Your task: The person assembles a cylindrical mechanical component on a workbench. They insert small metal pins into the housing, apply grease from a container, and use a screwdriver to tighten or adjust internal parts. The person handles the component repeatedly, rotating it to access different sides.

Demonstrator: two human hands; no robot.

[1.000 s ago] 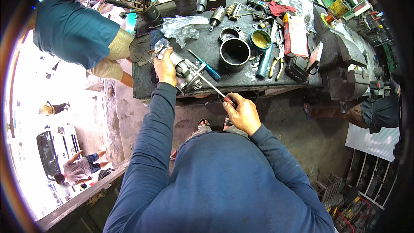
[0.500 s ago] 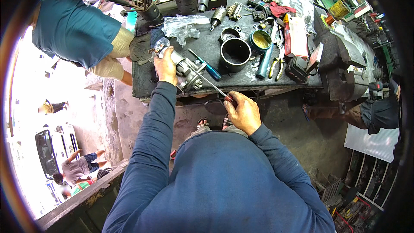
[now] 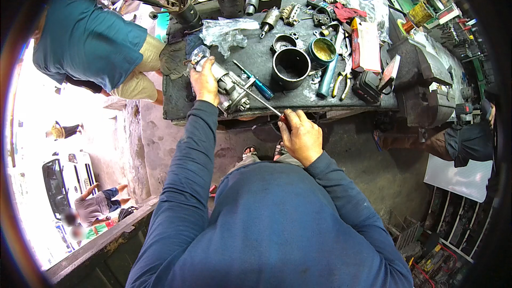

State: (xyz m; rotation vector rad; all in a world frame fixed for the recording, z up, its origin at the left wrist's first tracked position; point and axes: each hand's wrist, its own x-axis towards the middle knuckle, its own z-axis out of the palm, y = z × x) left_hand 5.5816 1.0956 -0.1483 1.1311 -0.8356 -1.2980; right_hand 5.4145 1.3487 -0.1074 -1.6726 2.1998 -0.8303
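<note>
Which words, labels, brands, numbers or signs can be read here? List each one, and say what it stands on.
None can be quoted.
Box, red and white: print too small to read.
Case, black: pale marks, too small to read.
Car, outside: plate too small and blurred.
Metal part in the left hand, screwdriver in the right hand: no lettering made out.

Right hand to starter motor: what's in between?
Head view: the shaft of the red-handled screwdriver, running from the right hand toward the starter motor.
</note>
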